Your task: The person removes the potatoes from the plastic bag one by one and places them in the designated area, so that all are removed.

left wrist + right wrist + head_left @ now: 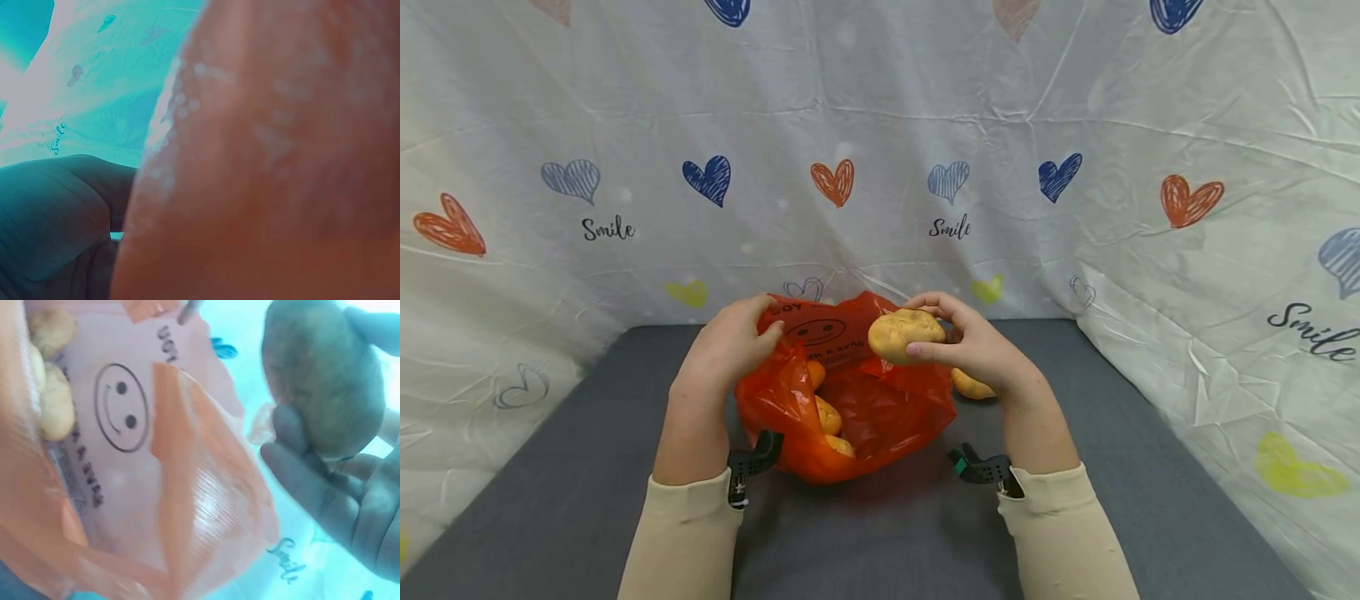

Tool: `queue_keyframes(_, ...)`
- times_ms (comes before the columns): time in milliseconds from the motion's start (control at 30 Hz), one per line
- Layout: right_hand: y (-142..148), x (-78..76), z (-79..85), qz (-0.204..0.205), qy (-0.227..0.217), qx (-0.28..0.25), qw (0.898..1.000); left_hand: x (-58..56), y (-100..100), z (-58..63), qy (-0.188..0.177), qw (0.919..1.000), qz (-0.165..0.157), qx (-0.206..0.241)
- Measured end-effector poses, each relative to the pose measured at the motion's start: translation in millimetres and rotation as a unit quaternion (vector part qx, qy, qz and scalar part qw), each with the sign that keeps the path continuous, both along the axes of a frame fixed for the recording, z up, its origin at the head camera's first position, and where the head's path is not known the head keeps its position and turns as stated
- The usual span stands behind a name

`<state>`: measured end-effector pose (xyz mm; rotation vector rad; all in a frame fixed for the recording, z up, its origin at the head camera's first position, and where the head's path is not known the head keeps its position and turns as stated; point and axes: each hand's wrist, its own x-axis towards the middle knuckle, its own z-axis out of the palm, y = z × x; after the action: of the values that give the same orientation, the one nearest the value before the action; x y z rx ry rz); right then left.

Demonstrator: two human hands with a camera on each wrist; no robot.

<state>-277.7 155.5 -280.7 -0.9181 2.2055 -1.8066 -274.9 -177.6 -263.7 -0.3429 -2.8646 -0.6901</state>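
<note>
A large yellow potato (904,333) is in my right hand (958,337), pinched between thumb and fingers above the right side of a red plastic bag (880,408). In the right wrist view that potato (322,378) hangs beside the bag's raised edge. My left hand (730,342) holds the bag's left rim, thumb toward the inside. The mouth gapes, showing a printed smiley face (122,406) on the inner wall. Potatoes (827,415) lie inside along the left. Blurred red film (269,156) covers most of the left wrist view, hiding part of the left hand.
Another potato (972,385) lies on the dark grey table (580,433), just right of the bag and partly behind my right wrist. A white cloth with printed hearts (880,100) hangs behind the table and along its sides.
</note>
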Motion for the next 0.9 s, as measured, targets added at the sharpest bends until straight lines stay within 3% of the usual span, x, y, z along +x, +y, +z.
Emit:
queue_keyframes(267,32.8,-0.4,3.6,-0.074,-0.013,0.055,0.996,0.3,1.3,0.5,-0.009,0.9999,0.003,0.004)
queue_keyframes(500,61.0,-2.1,-0.6,-0.144,-0.034,0.096,0.984,-0.6,1.5,-1.2,-0.009,1.0000,0.000,0.002)
queue_keyframes(600,73.1,-3.5,-3.7,-0.173,-0.015,0.126,0.977,-0.7,2.7,-1.6,-0.009,1.0000,0.000,0.001)
queue_keyframes(667,80.4,-4.5,-5.6,-0.202,0.011,0.162,0.966,-0.8,3.5,-1.7,-0.010,0.9999,0.000,0.000)
queue_keyframes(767,90.5,-5.5,-8.6,-0.251,0.032,0.222,0.942,-0.9,4.6,-1.4,-0.014,0.9999,0.000,-0.002)
queue_keyframes(833,96.7,-5.5,-10.7,-0.276,0.025,0.260,0.925,-0.9,5.2,-1.3,-0.019,0.9998,-0.001,-0.003)
queue_keyframes(900,102.4,-5.3,-12.9,-0.289,0.000,0.284,0.914,-1.2,5.1,-1.4,-0.023,0.9997,-0.003,-0.003)
